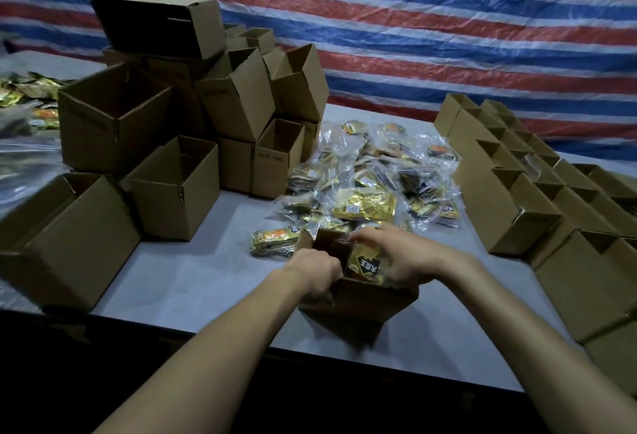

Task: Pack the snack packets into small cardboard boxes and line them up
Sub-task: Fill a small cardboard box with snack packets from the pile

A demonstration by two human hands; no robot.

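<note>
Lower centre, the left hand (319, 273) curls over the near-left wall of a small cardboard box (358, 306), steadying it, though its fingertips are hidden, so the grip is my guess. The right hand (406, 257) has its fingers bent round a gold snack packet (366, 270), which sits half inside the box mouth. The film looks light, soft and slippery, so I'd pinch it across the flat faces. The box looks light enough to skid on the table (206, 278). The loose pile of packets (372, 178) lies mid-frame.

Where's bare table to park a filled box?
Two patches: between the empty boxes at left and the box being packed; between that box and the lined-up rows. Crowded: packet pile behind it, stacked boxes rear left.
</note>
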